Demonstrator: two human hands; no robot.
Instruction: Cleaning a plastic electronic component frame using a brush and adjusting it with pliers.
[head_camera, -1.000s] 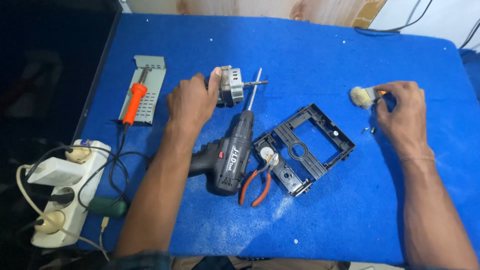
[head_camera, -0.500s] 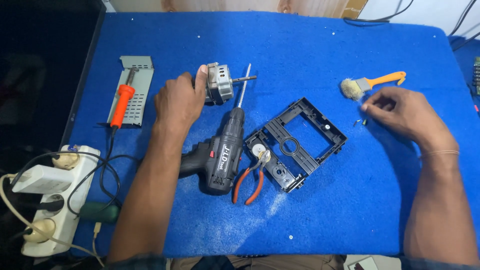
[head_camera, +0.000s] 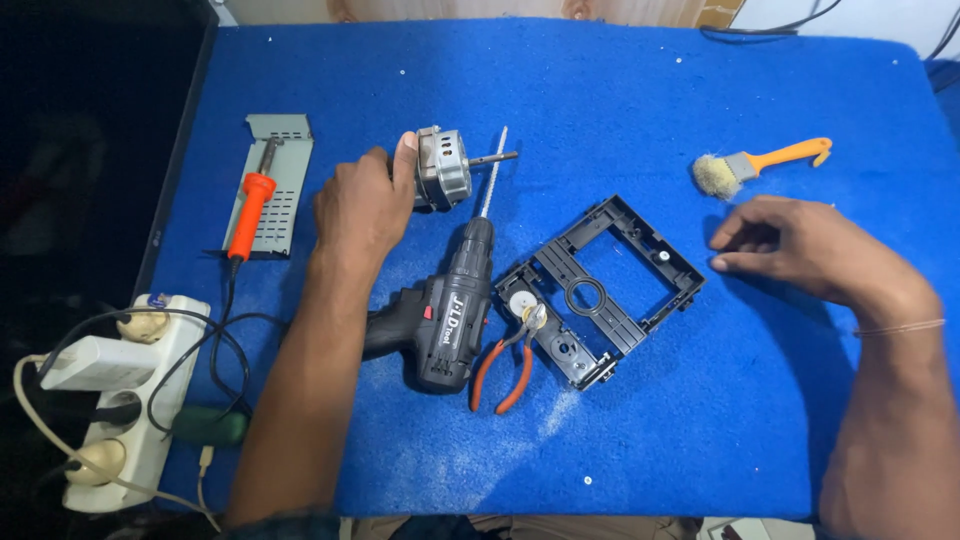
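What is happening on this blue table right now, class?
A person works at a blue table. The left hand grips a small motor with a shaft sticking out. The right hand hovers empty, right of a black plastic frame and below a brush. A drill and pliers lie between the arms; a soldering iron rests at the left.
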